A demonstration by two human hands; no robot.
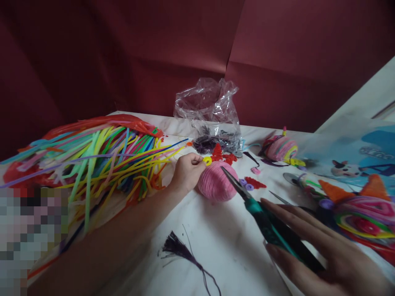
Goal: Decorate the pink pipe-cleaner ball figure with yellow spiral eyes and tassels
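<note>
My left hand (187,170) is closed in a pinch at a small yellow pipe-cleaner coil (207,160). Just beside it, a pink ball (216,183) wound in ridged rows rests on the white tabletop. Needle-nose pliers (262,218) with green and black handles are in my right hand (327,246), their tip over the ball's upper right side. Against that side lie small purple coils (247,184) and a red fuzzy piece (256,183). More red fuzzy pieces (219,153) sit behind the ball. Nearer to me lies a dark tassel (182,248).
A heap of coloured pipe cleaners (114,152) spreads over the left side. A clear plastic bag (210,107) with dark tassels stands at the back. To the right are a striped wound ball (279,148), scissors (279,197) and a multicoloured piece with orange points (364,211).
</note>
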